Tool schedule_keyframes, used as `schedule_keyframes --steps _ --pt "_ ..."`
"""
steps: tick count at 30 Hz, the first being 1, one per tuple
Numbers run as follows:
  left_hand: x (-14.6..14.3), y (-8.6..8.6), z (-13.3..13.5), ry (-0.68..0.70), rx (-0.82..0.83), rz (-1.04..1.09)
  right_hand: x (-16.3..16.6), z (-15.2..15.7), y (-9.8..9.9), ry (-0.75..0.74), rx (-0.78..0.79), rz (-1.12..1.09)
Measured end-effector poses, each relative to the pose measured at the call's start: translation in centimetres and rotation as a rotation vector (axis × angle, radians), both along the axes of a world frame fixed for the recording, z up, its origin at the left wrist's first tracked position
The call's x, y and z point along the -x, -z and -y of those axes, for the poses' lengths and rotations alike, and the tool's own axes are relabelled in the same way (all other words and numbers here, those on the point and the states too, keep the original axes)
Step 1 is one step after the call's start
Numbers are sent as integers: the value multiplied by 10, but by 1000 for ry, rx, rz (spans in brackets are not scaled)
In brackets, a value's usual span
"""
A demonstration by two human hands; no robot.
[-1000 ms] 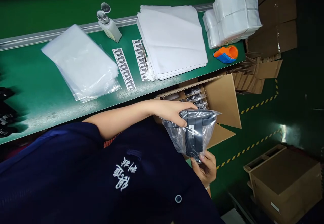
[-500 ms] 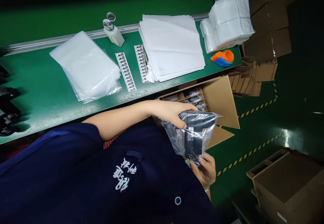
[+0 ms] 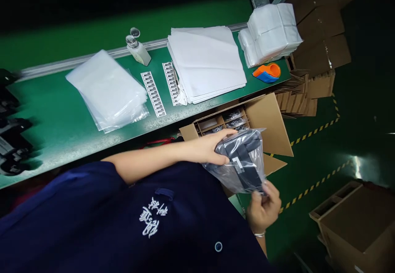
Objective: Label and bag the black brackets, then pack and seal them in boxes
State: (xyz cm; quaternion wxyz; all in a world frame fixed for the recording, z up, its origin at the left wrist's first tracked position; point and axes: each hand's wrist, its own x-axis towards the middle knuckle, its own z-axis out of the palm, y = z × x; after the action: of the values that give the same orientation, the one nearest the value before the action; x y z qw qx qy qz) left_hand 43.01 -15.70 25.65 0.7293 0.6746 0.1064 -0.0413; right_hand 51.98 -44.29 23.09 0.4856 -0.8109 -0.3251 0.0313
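A black, blocky part with a white label, inside a clear plastic bag [image 3: 247, 164], is held between my two hands in front of my body. My left hand [image 3: 217, 147] grips its upper left side, with the thumb across the front and the fingers on the far side. At the lower right end, my right hand [image 3: 264, 207] pinches the bag between thumb and fingers. Behind the bagged part stands an open cardboard box [image 3: 268, 119] with dividers, holding several similar bagged black items [image 3: 234, 116]. The bag and my left hand cover part of this box.
On the green workbench [image 3: 55, 125] lie clear bags [image 3: 108, 88], a pump bottle [image 3: 138, 51], label strips [image 3: 153, 94], white sheets [image 3: 206, 65], bundled white packs [image 3: 273, 30] and an orange-blue tape dispenser [image 3: 268, 72]. Black parts [image 3: 14, 141] sit far left. A large carton [image 3: 358, 219] stands lower right.
The bagged part has turned, its lower end swinging right. My right hand has moved right and slightly up with it. My left hand still grips the upper side. The view has shifted slightly.
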Motion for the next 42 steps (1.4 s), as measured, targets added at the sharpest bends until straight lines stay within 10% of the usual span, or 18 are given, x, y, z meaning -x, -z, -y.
schedule_keyframes --steps 17,36,42 --pt "24 8 59 -342 328 -77 -67 -89 -26 -114 -177 -303" --pt "25 14 61 -359 354 -84 -67 -90 -24 -134 -78 -322" --pt "27 49 39 -259 560 -244 -67 -51 -7 -328 182 -390"
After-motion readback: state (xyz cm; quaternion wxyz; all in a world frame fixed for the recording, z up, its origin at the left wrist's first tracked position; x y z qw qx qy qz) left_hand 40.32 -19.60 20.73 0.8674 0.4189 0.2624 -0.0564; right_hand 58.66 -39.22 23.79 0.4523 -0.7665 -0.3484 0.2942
